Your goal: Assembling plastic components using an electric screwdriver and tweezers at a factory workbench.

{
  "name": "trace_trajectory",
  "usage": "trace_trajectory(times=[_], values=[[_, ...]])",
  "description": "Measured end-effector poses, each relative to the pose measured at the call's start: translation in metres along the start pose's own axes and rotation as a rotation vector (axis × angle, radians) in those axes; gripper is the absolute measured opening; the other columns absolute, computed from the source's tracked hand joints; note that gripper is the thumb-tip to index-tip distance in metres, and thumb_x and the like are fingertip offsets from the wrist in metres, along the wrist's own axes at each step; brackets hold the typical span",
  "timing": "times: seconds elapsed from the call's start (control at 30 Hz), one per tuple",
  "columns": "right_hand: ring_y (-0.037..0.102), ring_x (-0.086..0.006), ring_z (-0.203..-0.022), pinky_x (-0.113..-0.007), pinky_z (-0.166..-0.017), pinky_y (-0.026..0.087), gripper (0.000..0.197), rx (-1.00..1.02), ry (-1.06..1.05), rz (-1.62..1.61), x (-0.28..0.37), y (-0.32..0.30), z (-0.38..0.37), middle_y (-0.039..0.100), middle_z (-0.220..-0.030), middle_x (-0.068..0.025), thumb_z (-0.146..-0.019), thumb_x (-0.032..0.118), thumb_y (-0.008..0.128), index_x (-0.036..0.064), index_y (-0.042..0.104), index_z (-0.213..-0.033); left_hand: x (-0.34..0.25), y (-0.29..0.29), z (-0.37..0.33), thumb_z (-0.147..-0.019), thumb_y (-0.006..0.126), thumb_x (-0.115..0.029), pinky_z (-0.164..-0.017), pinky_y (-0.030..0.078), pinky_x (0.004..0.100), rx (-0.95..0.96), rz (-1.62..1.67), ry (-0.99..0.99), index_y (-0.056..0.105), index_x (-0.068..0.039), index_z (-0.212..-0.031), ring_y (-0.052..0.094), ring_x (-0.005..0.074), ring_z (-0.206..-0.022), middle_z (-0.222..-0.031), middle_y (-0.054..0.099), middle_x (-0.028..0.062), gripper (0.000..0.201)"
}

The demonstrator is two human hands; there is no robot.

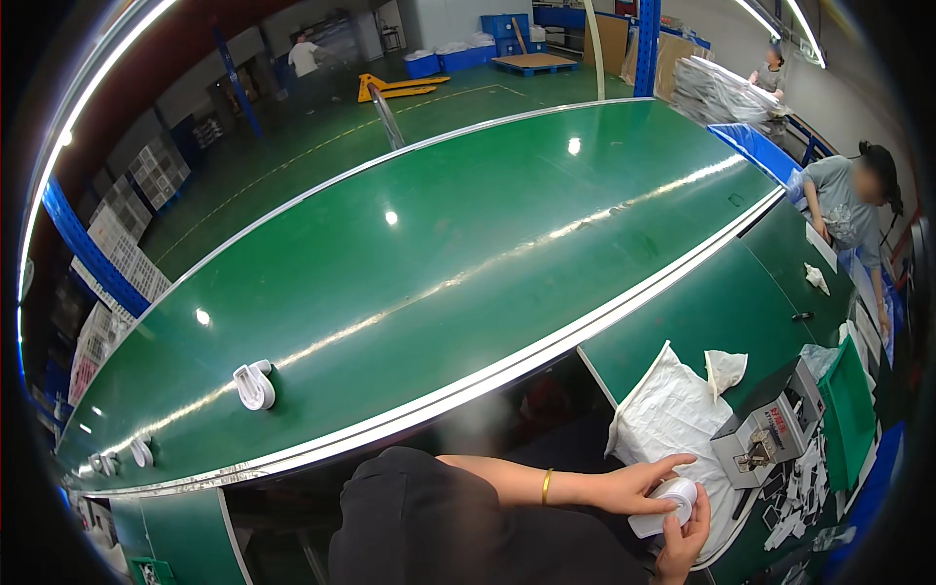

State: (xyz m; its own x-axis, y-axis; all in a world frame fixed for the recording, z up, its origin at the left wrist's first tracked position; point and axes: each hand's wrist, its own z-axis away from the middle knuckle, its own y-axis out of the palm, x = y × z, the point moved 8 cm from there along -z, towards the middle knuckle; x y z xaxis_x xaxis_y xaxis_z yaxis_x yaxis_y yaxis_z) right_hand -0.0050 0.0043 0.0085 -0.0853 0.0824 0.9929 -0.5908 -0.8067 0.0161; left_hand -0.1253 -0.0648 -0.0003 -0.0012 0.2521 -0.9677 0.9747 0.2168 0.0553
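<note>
Between 4 and 5 o'clock, white part (682,492): held between both hands; judged mid-handling.
Surface (439,253), 8 o'clock: white curved pieces (255,389) set down, possibly completed.
Loose pieces (805,489), 4 o'clock: apparently remaining stock.
Right hand (687,536): fingers closed on the part, at its 5 o'clock.
Left hand (639,486): at the part's 10 o'clock; thumb touching, index extended, remaining fingers hidden, closure indeterminate.
</note>
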Motion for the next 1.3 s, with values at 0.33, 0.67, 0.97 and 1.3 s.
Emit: trace_trajectory(times=[0.33,0.67,0.97,1.3], values=[[0.059,-0.024,-0.115,-0.037,-0.102,0.046,0.067,-0.021,-0.095,-0.159,-0.016,-0.023,-0.011,0.056,-0.129,-0.0186,-0.087,0.009,0.067,-0.0081,0.036,-0.144,0.016,0.01,-0.007,-0.088,0.07,-0.018,-0.101,0.045,0.0395,0.039,-0.074,-0.147,0.02,-0.005,-0.153,0.054,0.0359,-0.127,-0.137,0.051,0.0276,0.083],[0.061,-0.0177,-0.092,-0.031,-0.084,0.051,0.057,-0.235,0.047,0.003,-0.038,-0.143,-0.006,0.064,-0.114,-0.0125,-0.093,0.021,0.069,-0.0014,0.046,-0.14,0.001,0.039,-0.029,-0.058,0.09,-0.02,-0.112,0.034,0.0457,0.14,-0.322,0.301,0.04,-0.005,-0.142,0.041,0.0403,-0.133,-0.139,0.046,0.0219,0.1],[0.067,-0.0389,-0.101,-0.044,-0.092,0.052,0.056,-1.101,0.213,1.391,-0.001,-0.369,0.034,0.072,-0.105,-0.0208,-0.079,0.052,0.076,0.0042,0.073,-0.107,0.037,0.026,-0.027,-0.061,0.09,-0.024,-0.108,0.04,0.0447,0.031,-0.549,0.233,0.045,-0.008,-0.14,0.045,0.0401,-0.127,-0.137,0.045,0.0227,0.093],[0.066,-0.0371,-0.096,-0.043,-0.087,0.05,0.041,-1.015,0.117,0.884,-0.089,-0.522,0.023,0.07,-0.104,-0.0215,-0.075,0.019,0.072,-0.0046,0.065,-0.108,0.026,0.012,-0.024,-0.066,0.089,-0.02,-0.107,0.041,0.0445,-0.014,-0.53,0.297,0.047,-0.012,-0.146,0.049,0.0388,-0.128,-0.141,0.049,0.0196,0.09]])
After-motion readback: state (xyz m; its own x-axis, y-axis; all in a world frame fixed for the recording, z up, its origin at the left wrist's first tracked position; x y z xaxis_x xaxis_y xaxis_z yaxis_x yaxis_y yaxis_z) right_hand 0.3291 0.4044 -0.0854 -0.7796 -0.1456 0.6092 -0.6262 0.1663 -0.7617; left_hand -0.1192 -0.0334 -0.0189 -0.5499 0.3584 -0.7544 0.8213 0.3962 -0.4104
